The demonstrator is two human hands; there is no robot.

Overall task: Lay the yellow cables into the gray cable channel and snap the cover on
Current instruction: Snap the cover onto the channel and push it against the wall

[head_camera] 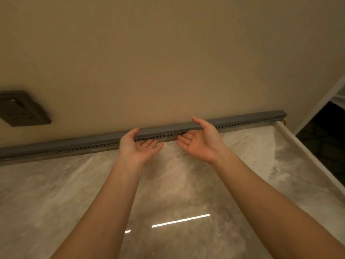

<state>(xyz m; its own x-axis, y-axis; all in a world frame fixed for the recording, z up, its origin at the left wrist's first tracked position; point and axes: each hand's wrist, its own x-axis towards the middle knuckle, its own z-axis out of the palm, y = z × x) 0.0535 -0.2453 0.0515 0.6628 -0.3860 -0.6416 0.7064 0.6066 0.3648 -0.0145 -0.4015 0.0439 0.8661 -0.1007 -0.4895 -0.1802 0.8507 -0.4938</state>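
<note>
The gray cable channel runs along the foot of the wall at the back of a marble counter, slotted side facing me. Its gray cover lies on top along the whole length. My left hand is palm up at the middle, thumb over the cover, fingers against the slotted front. My right hand is a little to the right in the same pose, thumb on the cover and curled fingertips at the slots. A bit of yellow cable shows at the channel's right end; the other cables are hidden inside.
A dark outlet plate sits on the beige wall at the left. The glossy marble counter ends in a raised right edge, with a dark opening beyond it.
</note>
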